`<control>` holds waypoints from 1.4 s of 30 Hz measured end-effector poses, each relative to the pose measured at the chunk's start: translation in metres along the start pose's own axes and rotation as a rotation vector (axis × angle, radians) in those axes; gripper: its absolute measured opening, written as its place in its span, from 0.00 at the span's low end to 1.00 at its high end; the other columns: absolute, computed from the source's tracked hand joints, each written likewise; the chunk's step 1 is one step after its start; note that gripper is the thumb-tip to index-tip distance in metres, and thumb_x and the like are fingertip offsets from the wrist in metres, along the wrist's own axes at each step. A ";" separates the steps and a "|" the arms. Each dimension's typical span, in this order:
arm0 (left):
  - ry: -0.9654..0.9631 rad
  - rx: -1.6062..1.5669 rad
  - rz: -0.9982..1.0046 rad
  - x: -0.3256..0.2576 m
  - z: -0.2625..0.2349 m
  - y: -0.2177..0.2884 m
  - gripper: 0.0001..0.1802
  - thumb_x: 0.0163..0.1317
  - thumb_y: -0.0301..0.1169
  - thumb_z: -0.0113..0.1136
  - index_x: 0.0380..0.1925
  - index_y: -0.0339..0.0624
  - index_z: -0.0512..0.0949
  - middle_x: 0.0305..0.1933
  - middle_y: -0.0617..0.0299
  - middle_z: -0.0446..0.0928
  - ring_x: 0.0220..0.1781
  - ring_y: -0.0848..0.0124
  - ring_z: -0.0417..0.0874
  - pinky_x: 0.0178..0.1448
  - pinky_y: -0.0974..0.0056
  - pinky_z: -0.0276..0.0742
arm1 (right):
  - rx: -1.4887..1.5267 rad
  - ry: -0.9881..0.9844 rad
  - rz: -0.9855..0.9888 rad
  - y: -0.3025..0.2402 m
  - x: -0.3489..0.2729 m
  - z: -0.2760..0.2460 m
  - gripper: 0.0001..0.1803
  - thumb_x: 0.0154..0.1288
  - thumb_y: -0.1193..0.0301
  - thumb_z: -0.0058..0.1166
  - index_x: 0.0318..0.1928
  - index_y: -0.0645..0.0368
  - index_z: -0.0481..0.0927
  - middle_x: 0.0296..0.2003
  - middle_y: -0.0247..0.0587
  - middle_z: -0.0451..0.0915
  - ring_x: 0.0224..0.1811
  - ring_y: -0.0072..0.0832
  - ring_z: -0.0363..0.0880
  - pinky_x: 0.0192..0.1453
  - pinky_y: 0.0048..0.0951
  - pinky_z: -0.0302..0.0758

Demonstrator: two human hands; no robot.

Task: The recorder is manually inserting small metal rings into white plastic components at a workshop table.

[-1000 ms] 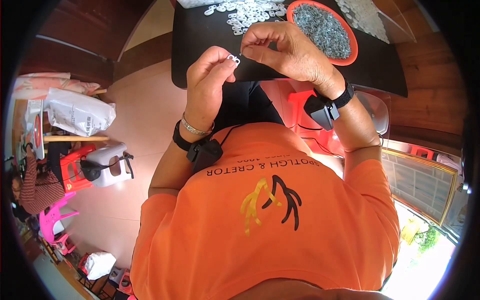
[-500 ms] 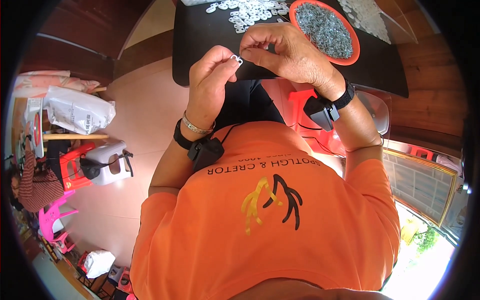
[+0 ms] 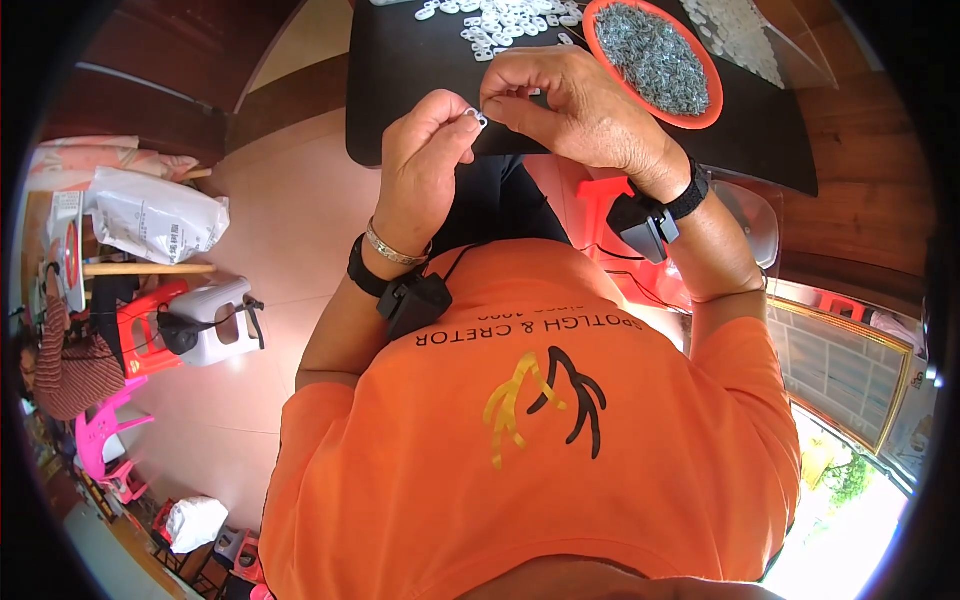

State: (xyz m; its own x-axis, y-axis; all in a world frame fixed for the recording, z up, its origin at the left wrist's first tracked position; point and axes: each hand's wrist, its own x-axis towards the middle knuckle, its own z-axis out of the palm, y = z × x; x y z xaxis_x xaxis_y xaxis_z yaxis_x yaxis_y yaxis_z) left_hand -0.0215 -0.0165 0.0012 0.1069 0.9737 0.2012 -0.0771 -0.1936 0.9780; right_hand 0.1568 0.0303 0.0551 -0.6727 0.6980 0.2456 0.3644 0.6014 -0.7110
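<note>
White piece (image 3: 482, 119): it sits in the left hand (image 3: 428, 145), pinched between thumb and forefinger, held up by the near edge of the worktop (image 3: 395, 70). The right hand (image 3: 570, 110) has its thumb and forefinger pressed together right at the piece; whether they grip anything is too small to tell. The step in hand looks like close fitting or adjusting. The next move seems to call for a firm left pinch and fine right-hand alignment, away from the bowl (image 3: 715, 90).
</note>
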 end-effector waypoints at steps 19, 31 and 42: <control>-0.039 0.086 0.035 0.000 -0.002 -0.002 0.10 0.61 0.29 0.52 0.26 0.32 0.73 0.19 0.65 0.67 0.22 0.79 0.66 0.27 0.71 0.63 | -0.037 -0.018 -0.032 0.004 -0.003 0.005 0.02 0.60 0.78 0.53 0.32 0.64 0.75 0.26 0.38 0.75 0.27 0.28 0.73 0.34 0.27 0.71; -0.048 0.088 0.025 -0.003 -0.005 -0.004 0.10 0.60 0.29 0.52 0.24 0.32 0.72 0.17 0.66 0.66 0.21 0.79 0.64 0.26 0.70 0.61 | -0.092 -0.004 -0.075 0.004 0.001 0.009 0.05 0.56 0.73 0.55 0.30 0.61 0.77 0.24 0.43 0.77 0.25 0.39 0.77 0.30 0.34 0.72; -0.075 -0.074 -0.104 -0.002 -0.024 -0.004 0.08 0.61 0.29 0.53 0.26 0.35 0.74 0.21 0.67 0.69 0.24 0.81 0.66 0.30 0.73 0.61 | 0.051 0.068 0.129 0.003 0.015 -0.012 0.09 0.68 0.69 0.54 0.42 0.61 0.81 0.31 0.34 0.80 0.35 0.18 0.76 0.40 0.23 0.74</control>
State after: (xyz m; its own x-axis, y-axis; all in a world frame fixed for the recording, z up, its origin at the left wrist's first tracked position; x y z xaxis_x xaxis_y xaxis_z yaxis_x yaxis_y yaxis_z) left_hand -0.0450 -0.0146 -0.0042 0.1916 0.9758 0.1052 -0.1346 -0.0801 0.9877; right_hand 0.1555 0.0474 0.0642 -0.5766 0.7938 0.1934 0.4104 0.4861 -0.7715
